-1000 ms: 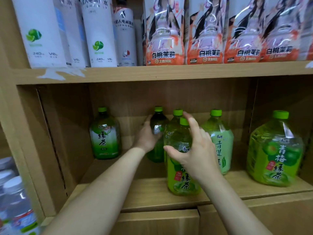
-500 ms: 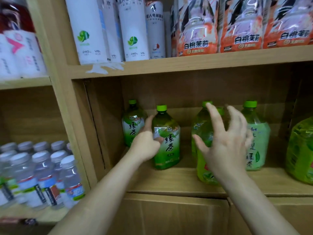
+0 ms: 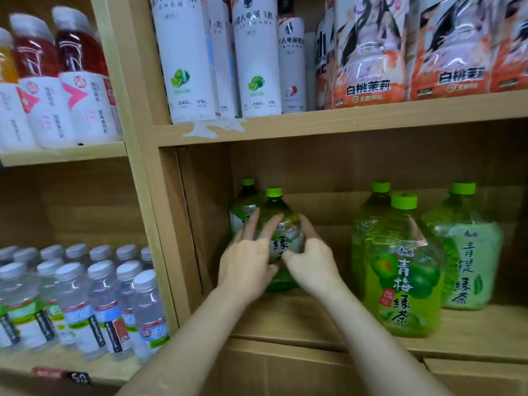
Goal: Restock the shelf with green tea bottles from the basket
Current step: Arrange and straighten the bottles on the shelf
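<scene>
A dark green tea bottle (image 3: 281, 221) with a green cap stands upright at the left of the lower wooden shelf (image 3: 288, 318). It is just in front of a second, similar green tea bottle (image 3: 243, 205) by the side wall. My left hand (image 3: 245, 262) clasps the front bottle from the left, fingers spread over its label. My right hand (image 3: 313, 264) holds it from the right, thumb across the label. The basket is out of view.
Right of a bare gap stand lighter green bottles: a plum green tea bottle (image 3: 400, 270) in front, one behind it (image 3: 371, 221), and a pale-labelled one (image 3: 468, 250). White and orange drinks fill the shelf above (image 3: 343, 121). Water bottles (image 3: 94, 304) fill the left bay.
My left hand has carried the dark green tea bottle leftward, close to the one at the back left. My right hand let go of the lighter bottle and came over to the same bottle.
</scene>
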Motion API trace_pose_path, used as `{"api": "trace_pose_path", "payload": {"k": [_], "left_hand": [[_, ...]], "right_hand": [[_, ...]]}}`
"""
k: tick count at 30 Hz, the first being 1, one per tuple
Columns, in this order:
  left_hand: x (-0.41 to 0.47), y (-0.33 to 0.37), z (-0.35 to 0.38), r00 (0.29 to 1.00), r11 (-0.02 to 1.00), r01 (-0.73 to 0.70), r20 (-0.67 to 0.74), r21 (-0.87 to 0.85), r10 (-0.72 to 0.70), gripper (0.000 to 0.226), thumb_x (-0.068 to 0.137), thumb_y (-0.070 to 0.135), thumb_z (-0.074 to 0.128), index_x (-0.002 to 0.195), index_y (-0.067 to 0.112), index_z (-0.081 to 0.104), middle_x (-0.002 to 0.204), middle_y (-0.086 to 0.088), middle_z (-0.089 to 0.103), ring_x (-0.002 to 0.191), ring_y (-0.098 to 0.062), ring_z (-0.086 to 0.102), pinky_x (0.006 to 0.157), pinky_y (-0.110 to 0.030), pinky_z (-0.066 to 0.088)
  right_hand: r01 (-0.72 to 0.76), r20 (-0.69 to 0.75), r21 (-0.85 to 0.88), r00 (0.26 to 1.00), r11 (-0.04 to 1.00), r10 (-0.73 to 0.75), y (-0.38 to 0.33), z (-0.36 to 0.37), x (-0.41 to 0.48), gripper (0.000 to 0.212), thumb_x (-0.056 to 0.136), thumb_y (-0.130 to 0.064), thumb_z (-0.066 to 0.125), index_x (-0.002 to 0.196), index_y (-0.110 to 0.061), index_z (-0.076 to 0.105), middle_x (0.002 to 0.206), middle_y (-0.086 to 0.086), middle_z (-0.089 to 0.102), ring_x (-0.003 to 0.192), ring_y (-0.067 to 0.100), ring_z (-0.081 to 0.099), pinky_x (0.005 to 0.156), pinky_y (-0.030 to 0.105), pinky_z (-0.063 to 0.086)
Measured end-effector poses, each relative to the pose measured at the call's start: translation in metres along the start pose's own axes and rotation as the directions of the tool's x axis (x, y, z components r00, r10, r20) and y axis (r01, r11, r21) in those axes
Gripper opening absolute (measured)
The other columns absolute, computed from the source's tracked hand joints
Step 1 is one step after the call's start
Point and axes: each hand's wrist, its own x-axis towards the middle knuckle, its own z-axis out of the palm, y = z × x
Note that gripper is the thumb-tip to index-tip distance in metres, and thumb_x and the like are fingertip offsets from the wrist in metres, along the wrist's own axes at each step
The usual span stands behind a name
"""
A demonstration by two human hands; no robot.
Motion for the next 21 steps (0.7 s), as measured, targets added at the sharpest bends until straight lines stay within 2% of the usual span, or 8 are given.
{"api": "trace_pose_path", "payload": {"k": [2, 5, 7, 9, 12, 15, 18, 21], "left_hand": [[0.003, -0.008, 0.002, 0.998, 0.998, 0.062, -0.001, 0.005, -0.062, 0.093, 0.077, 0.035, 0.071, 0.145, 0.037, 0.008, 0.159, -0.006, 0.004, 0.144, -0.029, 0.017, 0.111, -0.038, 0.034], [0.014, -0.013, 0.004, 0.988, 0.988, 0.15, -0.026, 0.032, -0.15, 0.077, 0.079, 0.038, 0.069, 0.138, 0.026, 0.021, 0.156, -0.014, 0.012, 0.143, -0.031, 0.014, 0.111, -0.039, 0.03], [0.024, -0.015, 0.004, 0.975, 0.974, 0.223, -0.004, 0.022, -0.223, 0.067, 0.082, 0.042, 0.066, 0.131, 0.021, 0.026, 0.155, -0.016, 0.013, 0.142, -0.033, 0.014, 0.11, -0.04, 0.028], [0.036, -0.017, 0.003, 0.959, 0.96, 0.279, 0.043, 0.033, -0.28, 0.061, 0.085, 0.045, 0.061, 0.126, 0.018, 0.026, 0.155, -0.018, 0.013, 0.143, -0.035, 0.014, 0.111, -0.041, 0.026], [0.046, -0.021, 0.006, 0.95, 0.952, 0.303, 0.072, 0.04, -0.305, 0.063, 0.086, 0.043, 0.06, 0.127, 0.017, 0.021, 0.154, -0.021, 0.014, 0.143, -0.035, 0.013, 0.113, -0.041, 0.025], [0.045, -0.024, 0.008, 0.947, 0.949, 0.315, 0.062, -0.004, -0.314, 0.067, 0.086, 0.037, 0.063, 0.132, 0.017, 0.019, 0.156, -0.018, 0.009, 0.145, -0.032, 0.008, 0.114, -0.039, 0.021], [0.04, -0.026, 0.008, 0.967, 0.967, 0.255, -0.001, 0.006, -0.255, 0.072, 0.086, 0.03, 0.064, 0.141, 0.021, 0.018, 0.158, -0.012, 0.002, 0.146, -0.028, 0.002, 0.116, -0.039, 0.02], [0.037, -0.028, 0.007, 0.974, 0.973, 0.224, 0.018, 0.044, -0.225, 0.081, 0.087, 0.027, 0.064, 0.147, 0.029, 0.01, 0.159, -0.008, -0.002, 0.146, -0.026, -0.001, 0.114, -0.042, 0.026]], "right_hand": [[0.009, 0.051, 0.107, 0.999, 0.994, -0.014, 0.0, 0.011, 0.006, 0.072, 0.078, -0.003, 0.057, 0.143, -0.026, 0.035, 0.129, 0.003, 0.055, 0.122, 0.019, 0.049, 0.102, 0.023, 0.038], [-0.031, 0.108, 0.275, 0.994, 0.961, 0.001, 0.004, 0.027, 0.02, 0.08, 0.071, 0.003, 0.057, 0.139, -0.035, 0.038, 0.136, 0.002, 0.049, 0.127, 0.02, 0.045, 0.108, 0.038, 0.04], [-0.095, 0.167, 0.399, 0.985, 0.912, 0.029, 0.006, 0.033, 0.026, 0.078, 0.074, 0.01, 0.054, 0.137, -0.035, 0.042, 0.137, 0.002, 0.05, 0.126, 0.02, 0.047, 0.102, 0.036, 0.042], [-0.131, 0.212, 0.495, 0.977, 0.859, 0.027, 0.009, 0.037, 0.031, 0.073, 0.077, 0.014, 0.048, 0.132, -0.035, 0.047, 0.133, 0.003, 0.056, 0.123, 0.02, 0.052, 0.098, 0.038, 0.044], [-0.151, 0.216, 0.559, 0.976, 0.815, 0.034, 0.01, 0.038, 0.039, 0.069, 0.08, 0.018, 0.044, 0.122, -0.036, 0.052, 0.13, 0.009, 0.059, 0.117, 0.021, 0.057, 0.104, 0.044, 0.043], [-0.186, 0.255, 0.549, 0.966, 0.815, 0.048, 0.012, 0.035, 0.038, 0.067, 0.082, 0.015, 0.044, 0.134, -0.027, 0.048, 0.135, 0.006, 0.055, 0.119, 0.02, 0.054, 0.105, 0.04, 0.043], [-0.166, 0.365, 0.432, 0.931, 0.886, -0.003, 0.011, 0.028, 0.023, 0.073, 0.085, 0.007, 0.047, 0.143, -0.034, 0.034, 0.147, -0.002, 0.041, 0.133, 0.018, 0.041, 0.111, 0.04, 0.034], [-0.016, 0.31, 0.272, 0.948, 0.962, -0.072, 0.003, 0.013, 0.003, 0.073, 0.088, -0.003, 0.052, 0.146, -0.038, 0.025, 0.149, -0.006, 0.038, 0.132, 0.009, 0.037, 0.102, 0.014, 0.03]]}}
